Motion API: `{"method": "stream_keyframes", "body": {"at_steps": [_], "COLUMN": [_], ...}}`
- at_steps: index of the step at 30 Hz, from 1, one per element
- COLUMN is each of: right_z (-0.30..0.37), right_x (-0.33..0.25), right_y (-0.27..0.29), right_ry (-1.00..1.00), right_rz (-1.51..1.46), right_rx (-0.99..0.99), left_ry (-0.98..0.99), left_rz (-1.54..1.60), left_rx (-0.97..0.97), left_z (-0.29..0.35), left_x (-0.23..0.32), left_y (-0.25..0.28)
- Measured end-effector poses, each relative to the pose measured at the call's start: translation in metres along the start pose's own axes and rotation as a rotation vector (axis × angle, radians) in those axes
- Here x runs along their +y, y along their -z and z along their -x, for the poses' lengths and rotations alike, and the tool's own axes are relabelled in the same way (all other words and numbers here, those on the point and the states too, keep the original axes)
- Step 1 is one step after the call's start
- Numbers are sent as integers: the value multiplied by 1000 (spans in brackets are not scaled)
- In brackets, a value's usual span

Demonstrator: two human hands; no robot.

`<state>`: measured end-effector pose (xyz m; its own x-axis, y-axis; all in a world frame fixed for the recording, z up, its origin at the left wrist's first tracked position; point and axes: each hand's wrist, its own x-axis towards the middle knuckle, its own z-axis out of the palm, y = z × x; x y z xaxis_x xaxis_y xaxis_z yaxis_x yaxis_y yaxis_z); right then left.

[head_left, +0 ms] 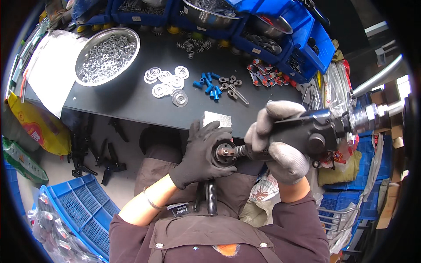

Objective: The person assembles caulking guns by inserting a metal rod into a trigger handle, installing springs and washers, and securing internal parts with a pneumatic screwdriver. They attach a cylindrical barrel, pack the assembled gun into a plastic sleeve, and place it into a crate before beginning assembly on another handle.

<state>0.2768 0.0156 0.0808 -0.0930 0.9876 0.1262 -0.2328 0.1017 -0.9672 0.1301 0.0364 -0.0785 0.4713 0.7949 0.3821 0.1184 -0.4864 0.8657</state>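
My left hand, in a dark grey glove, is closed around a round black part with a metal piece at its centre. Two black handles hang just below that hand, over my lap; whether they join the round part is hidden. My right hand, in a pale grey glove, grips a black power driver lying nearly level. The driver's metal tip points left and reaches the middle of the round part. A small silvery block sits at the table's front edge, just beyond my left fingers.
On the dark table stand a steel bowl of nuts, stamped discs, blue sleeves, small metal links and springs. Blue bins line the back. Blue crates flank me; black handled tools lie lower left.
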Motion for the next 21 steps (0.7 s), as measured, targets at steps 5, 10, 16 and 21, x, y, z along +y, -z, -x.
{"method": "stream_keyframes", "body": {"at_steps": [5, 10, 16, 21], "right_z": [7, 2, 16, 7], "right_x": [0, -2, 1, 3], "right_y": [-5, -24, -24, -21], "right_ry": [60, -2, 28, 66], "right_rz": [88, 166, 192, 196], "right_rx": [33, 89, 107, 48], "left_ry": [-41, -27, -60, -67], "left_rz": [-35, -77, -102, -115], "left_rx": [-3, 19, 30, 39], "left_z": [-1, -1, -1, -1], "left_x": [-2, 0, -4, -2], "left_y": [-3, -2, -6, -6]}}
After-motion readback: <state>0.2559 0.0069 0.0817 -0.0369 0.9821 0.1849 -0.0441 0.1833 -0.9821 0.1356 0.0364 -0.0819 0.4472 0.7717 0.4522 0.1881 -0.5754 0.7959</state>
